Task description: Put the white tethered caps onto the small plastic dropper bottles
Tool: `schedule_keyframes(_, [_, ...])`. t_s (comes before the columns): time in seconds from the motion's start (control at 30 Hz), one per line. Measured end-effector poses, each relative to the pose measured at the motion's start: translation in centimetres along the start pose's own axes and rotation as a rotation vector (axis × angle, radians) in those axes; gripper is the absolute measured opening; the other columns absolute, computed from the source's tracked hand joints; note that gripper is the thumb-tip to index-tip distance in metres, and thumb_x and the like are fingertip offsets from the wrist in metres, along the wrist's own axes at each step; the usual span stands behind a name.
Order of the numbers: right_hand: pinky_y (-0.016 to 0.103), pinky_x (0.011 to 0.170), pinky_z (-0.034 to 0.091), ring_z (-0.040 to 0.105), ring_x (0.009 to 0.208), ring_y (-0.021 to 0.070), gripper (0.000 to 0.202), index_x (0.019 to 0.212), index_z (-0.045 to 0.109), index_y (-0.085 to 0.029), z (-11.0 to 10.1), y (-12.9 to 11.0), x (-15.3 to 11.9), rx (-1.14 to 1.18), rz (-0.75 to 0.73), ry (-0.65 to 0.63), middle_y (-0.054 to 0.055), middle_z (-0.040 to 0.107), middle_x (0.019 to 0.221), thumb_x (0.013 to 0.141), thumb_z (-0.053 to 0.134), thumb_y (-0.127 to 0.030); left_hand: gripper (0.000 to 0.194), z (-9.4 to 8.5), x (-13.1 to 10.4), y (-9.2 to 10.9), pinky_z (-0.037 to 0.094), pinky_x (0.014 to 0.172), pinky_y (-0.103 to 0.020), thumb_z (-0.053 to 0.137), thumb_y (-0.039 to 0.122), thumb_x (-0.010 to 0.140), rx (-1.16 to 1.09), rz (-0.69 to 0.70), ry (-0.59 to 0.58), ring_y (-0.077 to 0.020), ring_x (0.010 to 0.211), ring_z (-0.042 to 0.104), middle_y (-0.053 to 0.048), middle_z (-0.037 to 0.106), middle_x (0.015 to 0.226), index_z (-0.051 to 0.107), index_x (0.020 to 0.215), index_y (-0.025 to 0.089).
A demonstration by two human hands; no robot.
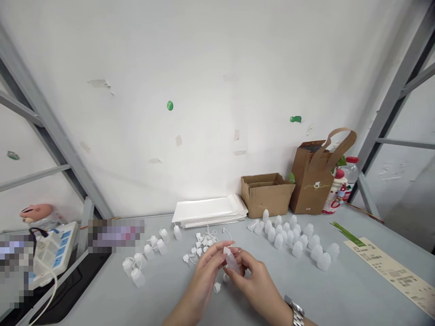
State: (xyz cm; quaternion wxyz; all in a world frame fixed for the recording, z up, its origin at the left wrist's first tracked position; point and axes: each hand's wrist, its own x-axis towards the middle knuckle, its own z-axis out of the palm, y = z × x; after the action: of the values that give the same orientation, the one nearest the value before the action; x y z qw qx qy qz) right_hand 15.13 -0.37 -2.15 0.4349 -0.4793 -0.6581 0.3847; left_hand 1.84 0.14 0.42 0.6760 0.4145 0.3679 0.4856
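Just above the table, in the lower middle, both hands come together around a small translucent squeeze bottle, its narrow mouth tilted up and left. My right hand grips its body, with a metal watch on the wrist. Fingers closed, my left hand pinches near the neck; its fingertips partly hide what they touch. A thin white strap curls up behind the left fingertips; I cannot tell whether it is held. Loose white caps with straps lie beyond the left hand. Another cap lies below the hands.
Several capless bottles stand at right; several capped ones stand at left. Behind are white envelopes, a cardboard box and a brown paper bag. A power strip sits far left, a printed paper strip far right.
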Motion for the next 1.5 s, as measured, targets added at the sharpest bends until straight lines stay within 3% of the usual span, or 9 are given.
schedule_keyframes(0.23, [0.02,0.052,0.034,0.042,0.055,0.0103,0.015,0.064,0.05,-0.018,0.3,0.1,-0.1,-0.068,-0.022,0.027,-0.005,0.048,0.058,0.075,0.056,-0.026,0.014,0.2,0.0,-0.3,0.039,0.08,-0.033,0.053,0.021,0.071,-0.04,0.025,-0.019,-0.0226,0.087,0.059,-0.007,0.067,0.09,0.062,0.08,0.016])
schedule_keyframes(0.37, [0.02,0.051,0.034,0.042,0.054,0.0104,0.018,0.062,0.048,-0.019,0.6,0.2,-0.3,-0.045,0.001,-0.005,-0.005,0.047,0.056,0.075,0.056,-0.028,0.013,-0.1,0.0,-0.6,0.04,0.081,-0.033,0.052,0.017,0.068,-0.055,0.01,-0.053,-0.0247,0.094,0.058,-0.007,0.067,0.09,0.064,0.074,0.015])
schedule_keyframes(0.73, [0.021,0.051,0.033,0.041,0.052,0.0103,0.025,0.06,0.041,-0.02,0.1,-0.1,0.0,-0.085,0.059,0.04,-0.006,0.044,0.053,0.074,0.056,-0.034,0.032,0.0,-0.1,-0.5,0.026,0.103,-0.036,0.059,0.027,0.07,0.164,0.049,0.105,-0.0268,0.121,0.041,-0.005,0.061,0.118,0.068,0.101,0.022])
schedule_keyframes(0.97, [0.021,0.052,0.034,0.043,0.053,0.0106,0.022,0.062,0.043,-0.02,0.4,0.4,-0.1,-0.097,0.032,0.055,-0.006,0.048,0.056,0.075,0.056,-0.032,0.035,-0.7,0.3,-0.8,0.036,0.094,-0.036,0.061,0.043,0.072,0.222,0.066,0.094,-0.0267,0.107,0.053,-0.007,0.068,0.103,0.068,0.098,0.021])
schedule_keyframes(1.17, [0.021,0.057,0.038,0.049,0.059,0.012,0.014,0.071,0.054,-0.019,0.2,0.1,-0.1,-0.051,-0.016,0.034,-0.003,0.056,0.063,0.077,0.056,-0.031,0.028,-0.9,0.6,-0.7,0.043,0.081,-0.031,0.065,0.041,0.069,0.174,0.08,0.101,-0.023,0.091,0.059,-0.008,0.069,0.095,0.067,0.084,0.018])
schedule_keyframes(1.5, [0.024,0.06,0.041,0.052,0.062,0.0146,0.017,0.074,0.059,-0.018,0.4,1.0,-0.3,-0.274,-0.157,0.074,0.001,0.058,0.066,0.084,0.049,-0.028,0.024,0.2,-0.4,0.2,0.03,0.1,-0.037,0.061,0.026,0.069,0.02,0.038,0.021,-0.0273,0.114,0.049,-0.008,0.068,0.105,0.071,0.089,0.018])
